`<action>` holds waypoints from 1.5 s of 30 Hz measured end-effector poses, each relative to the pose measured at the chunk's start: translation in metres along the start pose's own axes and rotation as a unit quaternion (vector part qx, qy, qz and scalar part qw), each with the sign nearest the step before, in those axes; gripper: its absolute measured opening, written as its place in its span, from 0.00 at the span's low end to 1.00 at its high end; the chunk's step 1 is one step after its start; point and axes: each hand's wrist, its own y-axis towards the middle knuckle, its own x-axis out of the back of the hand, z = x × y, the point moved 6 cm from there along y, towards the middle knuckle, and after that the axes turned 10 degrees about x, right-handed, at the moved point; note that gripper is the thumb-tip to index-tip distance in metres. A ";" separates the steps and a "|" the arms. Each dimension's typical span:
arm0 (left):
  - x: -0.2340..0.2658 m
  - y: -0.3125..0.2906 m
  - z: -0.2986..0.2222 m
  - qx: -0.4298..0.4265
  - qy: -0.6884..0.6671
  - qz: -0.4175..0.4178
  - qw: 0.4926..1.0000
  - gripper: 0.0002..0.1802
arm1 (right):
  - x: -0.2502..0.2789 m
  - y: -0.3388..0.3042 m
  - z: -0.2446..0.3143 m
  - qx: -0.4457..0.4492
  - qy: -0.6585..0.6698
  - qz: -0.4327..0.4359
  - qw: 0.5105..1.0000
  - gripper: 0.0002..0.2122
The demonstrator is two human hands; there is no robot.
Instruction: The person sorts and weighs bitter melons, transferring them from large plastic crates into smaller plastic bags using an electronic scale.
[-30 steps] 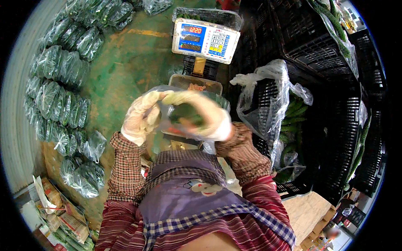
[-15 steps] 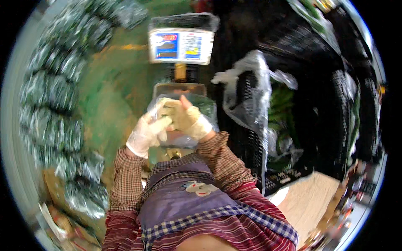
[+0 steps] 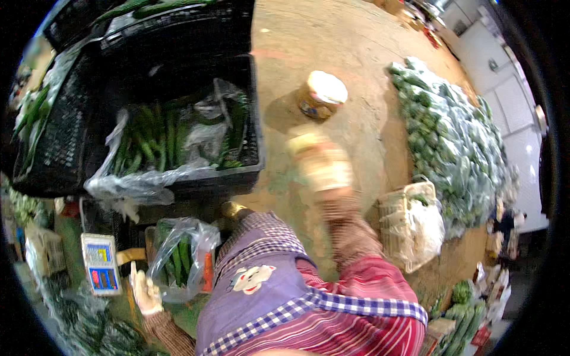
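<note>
My left hand (image 3: 145, 292), in a pale glove, is beside a clear plastic bag (image 3: 195, 237), its fingers extended and apart. Whether it touches the plastic cannot be made out. Long green cucumbers (image 3: 180, 256) lie inside the bag, which sits by the scale; the scale's display (image 3: 102, 264) faces up at the left. An orange-red strip (image 3: 208, 272) shows at the bag's right side. My right hand (image 3: 323, 160), also gloved, reaches over the floor and is smeared by motion, so its fingers cannot be read. Just beyond it stands a round tub (image 3: 322, 95) with a white top.
A large black crate (image 3: 256, 136) lined with clear plastic holds more cucumbers (image 3: 157, 142) at the upper left. On the right, a white basket (image 3: 407, 228) contains plastic bags (image 3: 426, 234). Behind it spreads a wide heap of bagged green vegetables (image 3: 445, 142).
My view and body have turned right, bringing the tub and basket into sight. My hands, earlier together over the scale, are now apart: left by the bag, right stretched toward the tub.
</note>
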 end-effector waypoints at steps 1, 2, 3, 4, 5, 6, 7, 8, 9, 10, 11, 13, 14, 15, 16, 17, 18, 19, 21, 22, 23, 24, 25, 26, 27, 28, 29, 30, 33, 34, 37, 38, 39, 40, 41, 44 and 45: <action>-0.007 0.001 -0.008 -0.003 0.015 0.009 1.000 0.29 | 0.051 -0.027 -0.028 -0.059 0.100 -0.116 0.987 0.16; -0.018 0.005 -0.014 0.013 0.016 0.018 1.000 0.29 | 0.091 -0.058 -0.058 -0.056 0.475 -0.297 0.826 0.18; -0.025 0.006 -0.017 0.027 0.014 0.021 0.999 0.28 | 0.121 -0.081 -0.074 0.032 0.674 -0.381 0.632 0.20; -0.021 0.010 -0.014 0.023 0.000 0.012 1.000 0.28 | 0.136 -0.092 -0.084 0.102 0.765 -0.385 0.507 0.23; -0.017 0.014 -0.014 0.021 -0.011 0.007 1.000 0.28 | 0.128 -0.093 -0.095 0.119 0.811 -0.368 0.439 0.25; -0.021 0.008 -0.017 0.023 -0.021 -0.001 1.000 0.28 | 0.108 -0.084 -0.103 0.096 0.829 -0.352 0.424 0.27; -0.018 0.003 -0.018 0.019 -0.014 0.019 1.000 0.28 | 0.074 -0.064 -0.121 -0.037 0.795 -0.369 0.481 0.26; -0.012 -0.006 -0.023 0.005 -0.014 0.004 1.000 0.28 | 0.045 -0.041 -0.128 -0.105 0.721 -0.324 0.603 0.25; -0.012 -0.018 -0.025 -0.001 -0.019 -0.012 1.000 0.28 | 0.018 -0.014 -0.126 -0.164 0.630 -0.259 0.713 0.24; -0.004 -0.024 -0.025 -0.017 -0.038 -0.018 0.999 0.27 | -0.022 0.024 -0.090 -0.162 0.645 -0.204 0.718 0.23; 0.006 -0.035 -0.022 -0.035 -0.058 -0.029 0.997 0.27 | -0.065 0.064 -0.051 -0.158 0.659 -0.143 0.721 0.21; 0.016 -0.054 -0.024 -0.059 -0.039 -0.089 0.994 0.27 | -0.134 0.124 -0.049 -0.173 0.491 0.046 0.853 0.16; 0.021 -0.053 -0.019 -0.060 -0.032 -0.090 0.994 0.28 | -0.163 0.150 -0.040 -0.129 0.451 0.122 0.875 0.13; 0.025 -0.057 -0.017 -0.064 -0.025 -0.102 0.992 0.28 | -0.204 0.171 -0.032 -0.084 0.454 0.161 0.873 0.12; 0.026 -0.059 -0.014 -0.046 -0.012 -0.127 0.991 0.29 | -0.252 0.185 -0.046 -0.042 0.398 0.233 0.886 0.11; 0.025 -0.062 -0.011 -0.049 -0.037 -0.135 0.989 0.29 | -0.298 0.193 -0.059 0.016 0.184 0.321 0.929 0.11; 0.025 -0.066 -0.008 -0.054 -0.062 -0.147 0.986 0.29 | -0.334 0.194 -0.048 0.039 0.004 0.408 0.912 0.12; 0.021 -0.067 -0.006 -0.056 -0.085 -0.155 0.983 0.29 | -0.365 0.193 -0.040 0.080 -0.173 0.489 0.851 0.12; 0.020 -0.066 -0.004 -0.034 -0.106 -0.194 0.975 0.28 | -0.441 0.155 -0.073 0.202 -0.307 0.655 0.660 0.10; 0.028 -0.069 0.004 -0.033 -0.114 -0.209 0.971 0.28 | -0.456 0.143 -0.058 0.221 -0.283 0.654 0.666 0.10; 0.031 -0.070 0.010 -0.030 -0.124 -0.223 0.966 0.28 | -0.446 0.133 -0.022 0.381 -0.239 0.556 0.698 0.11; 0.025 -0.065 0.006 -0.023 -0.120 -0.227 0.966 0.28 | -0.453 0.117 -0.030 0.422 -0.230 0.539 0.692 0.13; 0.024 -0.058 0.007 -0.013 -0.130 -0.225 0.965 0.28 | -0.458 0.108 -0.032 0.463 -0.218 0.520 0.684 0.14; 0.023 -0.052 0.009 -0.003 -0.140 -0.223 0.965 0.28 | -0.465 0.106 -0.042 0.448 -0.193 0.526 0.697 0.15; 0.021 -0.048 0.010 0.005 -0.149 -0.222 0.964 0.27 | -0.467 0.109 -0.040 0.435 -0.167 0.530 0.708 0.16; 0.019 -0.042 0.012 0.015 -0.151 -0.234 0.960 0.27 | -0.470 0.111 -0.038 0.420 -0.141 0.534 0.720 0.17; 0.016 -0.036 0.014 0.025 -0.153 -0.245 0.957 0.27 | -0.473 0.111 -0.034 0.439 -0.157 0.532 0.707 0.15; 0.013 -0.030 0.012 0.030 -0.153 -0.254 0.954 0.27 | -0.483 0.108 -0.034 0.431 -0.171 0.547 0.696 0.14; 0.003 -0.012 0.000 0.052 -0.118 -0.245 0.961 0.26 | -0.487 0.112 -0.039 0.452 -0.185 0.551 0.677 0.10; 0.000 -0.010 -0.005 0.053 -0.115 -0.251 0.960 0.27 | -0.483 0.116 -0.039 0.467 -0.183 0.544 0.672 0.10; -0.009 -0.004 -0.018 0.049 -0.114 -0.260 0.958 0.27 | -0.454 0.137 -0.036 0.443 -0.155 0.546 0.694 0.10; -0.007 -0.002 -0.019 0.044 -0.118 -0.259 0.958 0.26 | -0.458 0.143 -0.050 0.419 -0.165 0.508 0.735 0.12; -0.006 -0.003 -0.020 0.038 -0.125 -0.259 0.957 0.26 | -0.442 0.164 -0.051 0.393 -0.057 0.433 0.809 0.14; -0.004 -0.002 -0.019 0.043 -0.121 -0.273 0.953 0.26 | -0.424 0.184 -0.054 0.378 0.062 0.349 0.855 0.16; -0.004 -0.003 -0.018 0.041 -0.126 -0.276 0.952 0.26 | -0.380 0.222 -0.043 0.333 0.297 0.208 0.870 0.18; -0.003 0.001 -0.014 0.031 -0.131 -0.275 0.952 0.26 | -0.345 0.272 -0.063 -0.080 0.647 0.092 0.753 0.15; -0.004 0.003 -0.015 0.023 -0.137 -0.258 0.956 0.26 | -0.337 0.285 -0.072 -0.115 0.720 0.069 0.680 0.14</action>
